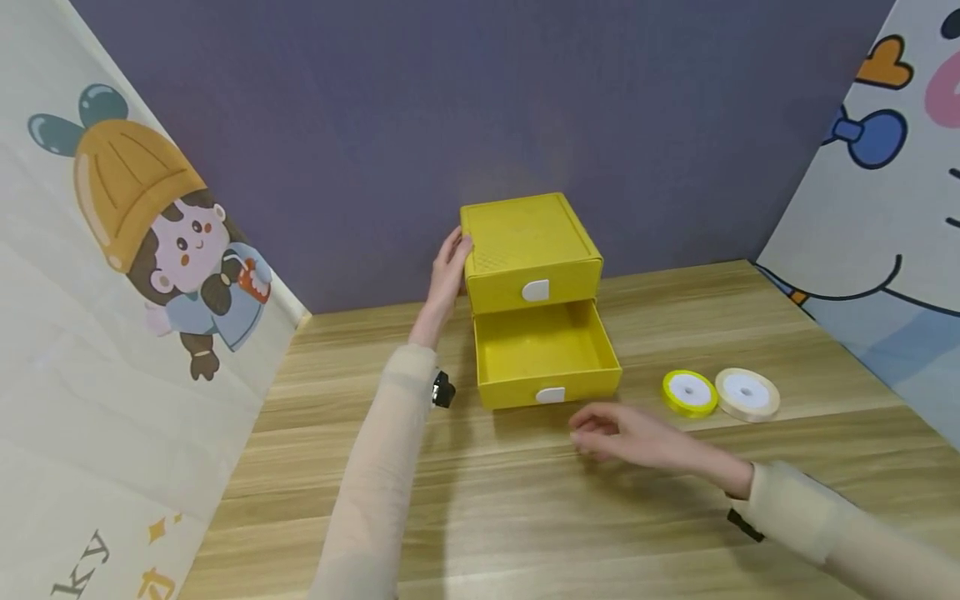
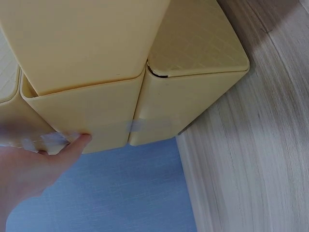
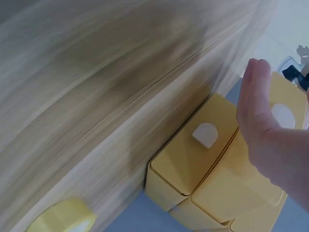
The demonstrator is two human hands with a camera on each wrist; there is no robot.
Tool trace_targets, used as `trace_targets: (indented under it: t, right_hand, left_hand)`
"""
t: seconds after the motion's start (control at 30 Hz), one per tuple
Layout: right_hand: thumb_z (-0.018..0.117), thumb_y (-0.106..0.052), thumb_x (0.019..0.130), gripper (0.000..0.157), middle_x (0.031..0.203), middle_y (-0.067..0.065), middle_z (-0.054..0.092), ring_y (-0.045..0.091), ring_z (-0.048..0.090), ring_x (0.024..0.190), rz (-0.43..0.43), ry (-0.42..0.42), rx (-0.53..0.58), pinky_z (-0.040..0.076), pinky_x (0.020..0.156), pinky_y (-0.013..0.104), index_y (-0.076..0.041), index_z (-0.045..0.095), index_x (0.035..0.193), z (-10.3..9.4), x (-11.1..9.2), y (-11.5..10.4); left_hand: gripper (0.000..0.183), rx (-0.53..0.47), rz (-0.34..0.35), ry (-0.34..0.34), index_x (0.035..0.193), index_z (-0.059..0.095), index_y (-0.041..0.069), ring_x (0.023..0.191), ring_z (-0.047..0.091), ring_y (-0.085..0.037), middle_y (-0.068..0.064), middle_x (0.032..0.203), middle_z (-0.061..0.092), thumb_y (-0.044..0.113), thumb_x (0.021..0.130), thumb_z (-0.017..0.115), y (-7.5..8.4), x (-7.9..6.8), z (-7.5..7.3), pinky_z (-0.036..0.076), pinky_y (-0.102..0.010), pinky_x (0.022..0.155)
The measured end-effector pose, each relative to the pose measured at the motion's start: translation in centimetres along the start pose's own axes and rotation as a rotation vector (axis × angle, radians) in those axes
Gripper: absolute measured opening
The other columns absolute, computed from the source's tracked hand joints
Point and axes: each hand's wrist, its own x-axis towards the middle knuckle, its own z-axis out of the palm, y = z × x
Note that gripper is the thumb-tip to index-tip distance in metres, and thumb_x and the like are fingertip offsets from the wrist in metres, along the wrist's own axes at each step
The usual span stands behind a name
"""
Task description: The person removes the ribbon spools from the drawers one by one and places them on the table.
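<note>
A yellow drawer box [image 1: 532, 233] stands against the back wall. Its middle drawer [image 1: 550, 389] is pulled out and its inside is bare; the top drawer [image 1: 491, 293] is in. In the right wrist view the bottom drawer [image 3: 181, 157], with a white tab, is also in. My left hand [image 1: 447, 271] rests against the box's left side near the top edge; in the left wrist view its thumb lies on the side wall. My right hand [image 1: 637, 435] hovers in front of the pulled-out drawer at its right corner, fingers loosely bent with nothing in them.
A yellow ribbon spool [image 1: 690, 393] and a cream ribbon spool [image 1: 747, 394] lie side by side on the wooden table [image 1: 510, 517], right of the box. A dark blue panel [image 1: 337, 150] rises behind, with printed cloths at both sides.
</note>
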Motion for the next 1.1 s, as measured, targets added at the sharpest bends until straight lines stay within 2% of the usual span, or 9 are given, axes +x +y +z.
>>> trace_targets:
  t: [0.1,0.17,0.37,0.6,0.87,1.1]
  right_hand:
    - [0.06,-0.031,0.1,0.051,0.117,0.028,0.065,0.031,0.069,0.104,0.042,-0.025,0.115,0.061,0.085,0.033,0.012,0.054,0.127,0.3,0.5,-0.3]
    - [0.056,-0.032,0.102,0.052,0.118,0.029,0.064,0.031,0.068,0.105,0.061,-0.034,0.174,0.061,0.088,0.033,0.013,0.053,0.127,0.5,0.8,-0.6]
    - [0.048,-0.04,0.105,0.063,0.123,0.026,0.064,0.022,0.069,0.103,0.134,-0.01,0.348,0.059,0.092,0.033,0.016,0.047,0.133,1.1,1.7,-1.4]
    - [0.042,-0.047,0.105,0.073,0.129,0.027,0.061,0.013,0.07,0.097,0.182,-0.001,0.508,0.057,0.096,0.032,0.017,0.039,0.14,1.1,2.2,-1.6]
    - [0.044,-0.044,0.105,0.069,0.105,0.007,0.073,0.01,0.072,0.09,0.199,0.007,0.656,0.058,0.094,0.031,0.018,0.044,0.135,1.2,2.8,-1.9]
    - [0.047,-0.04,0.105,0.069,0.097,0.004,0.075,0.009,0.072,0.084,0.219,0.025,0.719,0.059,0.088,0.027,0.021,0.04,0.136,1.2,3.3,-2.0]
  left_hand:
    - [0.064,-0.006,-0.011,-0.011,0.158,0.026,0.026,0.151,0.029,-0.019,0.0,0.164,0.029,0.049,0.102,0.046,-0.1,-0.1,0.1,0.025,-0.04,0.126]
    - [0.064,-0.006,-0.013,-0.012,0.158,0.026,0.026,0.151,0.029,-0.019,0.001,0.164,0.029,0.049,0.102,0.046,-0.1,-0.1,0.1,0.025,-0.04,0.126]
    - [0.066,0.001,-0.002,0.012,0.158,0.027,0.021,0.149,0.033,-0.021,-0.002,0.162,0.033,0.049,0.102,0.046,-0.1,-0.1,0.3,0.027,-0.04,0.124]
    - [0.065,0.001,-0.015,0.003,0.158,0.026,0.024,0.15,0.031,-0.019,0.001,0.163,0.031,0.05,0.102,0.046,0.0,-0.1,0.2,0.026,-0.038,0.125]
    - [0.065,-0.011,-0.014,-0.006,0.159,0.024,0.023,0.15,0.03,-0.019,0.0,0.164,0.029,0.047,0.103,0.046,0.2,0.0,0.0,0.025,-0.039,0.125]
    - [0.065,0.014,0.004,0.02,0.158,0.028,0.02,0.15,0.031,-0.02,-0.002,0.162,0.032,0.049,0.102,0.046,0.1,0.1,0.0,0.027,-0.039,0.124]
